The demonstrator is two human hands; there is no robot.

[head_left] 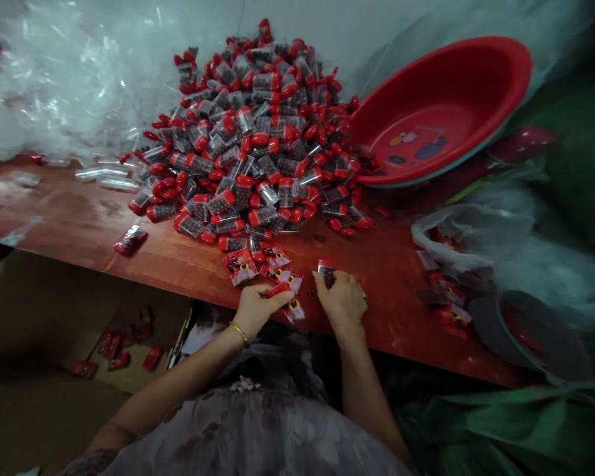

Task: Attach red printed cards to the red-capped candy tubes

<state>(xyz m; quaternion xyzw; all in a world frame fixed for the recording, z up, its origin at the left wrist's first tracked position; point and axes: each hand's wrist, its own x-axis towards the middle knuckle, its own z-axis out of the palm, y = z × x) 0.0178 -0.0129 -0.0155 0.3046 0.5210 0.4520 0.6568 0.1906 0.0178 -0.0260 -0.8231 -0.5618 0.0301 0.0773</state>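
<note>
My left hand (255, 305) is closed on a small red printed packet (293, 308) at the near edge of the red-brown table (79, 231). My right hand (341, 297) grips a small clear tube with a red cap (326, 271) just to the right of it. Several more red packets (242, 266) lie right in front of my hands. Behind them rises a large heap of red-capped tubes (258, 132).
A red plastic basin (441, 106) leans at the back right. Clear plastic film (59, 86) is piled at the back left. A plastic bag with packets (451, 244) lies at the right. A cardboard box (123, 344) with finished packets stands below the table's left.
</note>
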